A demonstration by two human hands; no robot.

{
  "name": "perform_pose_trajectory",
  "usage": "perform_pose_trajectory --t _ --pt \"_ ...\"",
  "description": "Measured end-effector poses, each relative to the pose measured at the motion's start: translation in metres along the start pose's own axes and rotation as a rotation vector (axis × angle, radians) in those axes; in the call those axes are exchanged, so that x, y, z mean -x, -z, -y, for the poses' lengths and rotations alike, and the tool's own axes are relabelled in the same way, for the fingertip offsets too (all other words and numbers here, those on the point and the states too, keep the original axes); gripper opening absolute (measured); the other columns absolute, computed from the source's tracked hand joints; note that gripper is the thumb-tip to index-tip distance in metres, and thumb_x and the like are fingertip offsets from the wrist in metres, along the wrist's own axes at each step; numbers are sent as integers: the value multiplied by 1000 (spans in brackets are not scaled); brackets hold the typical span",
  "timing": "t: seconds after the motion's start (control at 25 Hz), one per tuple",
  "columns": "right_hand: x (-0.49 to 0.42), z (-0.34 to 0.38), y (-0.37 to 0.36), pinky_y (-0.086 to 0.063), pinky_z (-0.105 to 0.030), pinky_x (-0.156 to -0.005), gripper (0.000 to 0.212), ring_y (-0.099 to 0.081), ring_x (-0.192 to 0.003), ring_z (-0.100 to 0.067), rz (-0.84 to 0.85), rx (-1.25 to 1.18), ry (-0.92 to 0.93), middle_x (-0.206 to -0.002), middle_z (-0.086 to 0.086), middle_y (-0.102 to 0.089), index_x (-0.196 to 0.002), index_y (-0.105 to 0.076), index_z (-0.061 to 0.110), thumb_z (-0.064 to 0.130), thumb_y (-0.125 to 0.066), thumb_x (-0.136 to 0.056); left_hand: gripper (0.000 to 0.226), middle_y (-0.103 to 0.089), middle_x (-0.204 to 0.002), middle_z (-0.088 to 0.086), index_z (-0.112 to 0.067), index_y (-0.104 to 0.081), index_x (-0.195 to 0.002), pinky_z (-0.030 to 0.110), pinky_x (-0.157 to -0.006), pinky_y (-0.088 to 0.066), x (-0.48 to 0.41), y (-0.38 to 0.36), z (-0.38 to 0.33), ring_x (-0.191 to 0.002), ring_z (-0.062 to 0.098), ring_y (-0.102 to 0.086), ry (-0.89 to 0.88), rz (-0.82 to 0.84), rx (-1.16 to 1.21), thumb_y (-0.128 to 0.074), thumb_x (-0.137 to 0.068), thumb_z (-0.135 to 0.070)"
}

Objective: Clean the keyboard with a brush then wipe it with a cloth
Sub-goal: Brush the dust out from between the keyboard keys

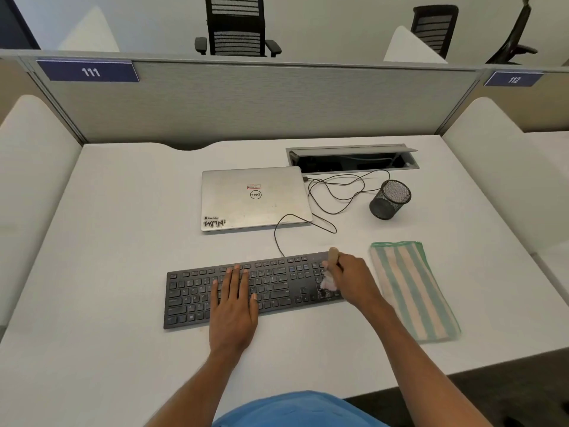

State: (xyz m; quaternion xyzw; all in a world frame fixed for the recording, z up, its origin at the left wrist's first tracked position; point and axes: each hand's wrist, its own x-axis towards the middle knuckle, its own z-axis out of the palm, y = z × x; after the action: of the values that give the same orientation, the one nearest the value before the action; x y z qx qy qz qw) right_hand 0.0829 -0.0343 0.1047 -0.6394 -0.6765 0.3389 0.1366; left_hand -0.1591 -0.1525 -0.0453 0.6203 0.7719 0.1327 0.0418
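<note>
Directly above the black keyboard (277, 282) in the frame lie a closed silver laptop (255, 198) and a looping black cable (326, 192), with a mesh pen cup (390, 199) at centre right and a folded striped cloth (414, 291) just beside the keyboard's right end. White desk (123, 241) stretches wide to the left and down to the near edge. The left hand (234, 306) lies flat on the middle keys, fingers slightly spread; the right hand (351, 280) grips a wooden-handled brush (333, 255), its pale bristles on the number pad.
</note>
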Motion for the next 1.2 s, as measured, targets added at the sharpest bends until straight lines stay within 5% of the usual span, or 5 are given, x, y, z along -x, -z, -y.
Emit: perform_pose_trajectory --t 0.2,0.52,0.76,0.96,1.2 --pt "0 -6 -16 -55 -15 -68 15 -73 -86 -10 157 -49 -8 -91 11 -68 -102 -71 17 19 -56 -103 63 -26 -173 7 -15 -31 -165 55 -131 -13 -1 0 -1 -162 23 -16 3 15 -3 -29 -107 -40" --pt "-17 -26 -37 -60 -41 -64 46 -70 -71 -17 -122 150 6 -81 1 -71 -98 -58 20 55 -28 -103 63 -26 -173 8 -14 -31 -165 56 -131 -13 -1 -1 1 -162 24 -17 4 12 1 -28 -108 -41" --pt "-16 -12 -21 -38 -29 -59 35 -56 -67 -21 -114 294 -10 -80 -8 -68 -93 -61 9 31 -39 -108 63 -27 -173 8 -14 -32 -165 55 -131 -14 -1 0 0 -162 24 -17 4 10 -2 -29 -107 -40" --pt "-15 -15 -31 -59 -36 -60 40 -70 -64 -12 -134 20 -21 -72 1 -70 -88 -60 16 41 -37 -108 63 -26 -173 7 -14 -32 -165 55 -131 -13 -1 -1 1 -162 23 -17 2 5 10 -29 -107 -40" --pt "-20 -8 -17 -39 -27 -53 41 -62 -62 -21 -122 209 -22 -70 -4 -66 -80 -61 11 35 -41 -108 63 -27 -173 8 -14 -32 -165 55 -131 -12 0 -1 1 -162 23 -16 3 6 -6 -27 -108 -41"
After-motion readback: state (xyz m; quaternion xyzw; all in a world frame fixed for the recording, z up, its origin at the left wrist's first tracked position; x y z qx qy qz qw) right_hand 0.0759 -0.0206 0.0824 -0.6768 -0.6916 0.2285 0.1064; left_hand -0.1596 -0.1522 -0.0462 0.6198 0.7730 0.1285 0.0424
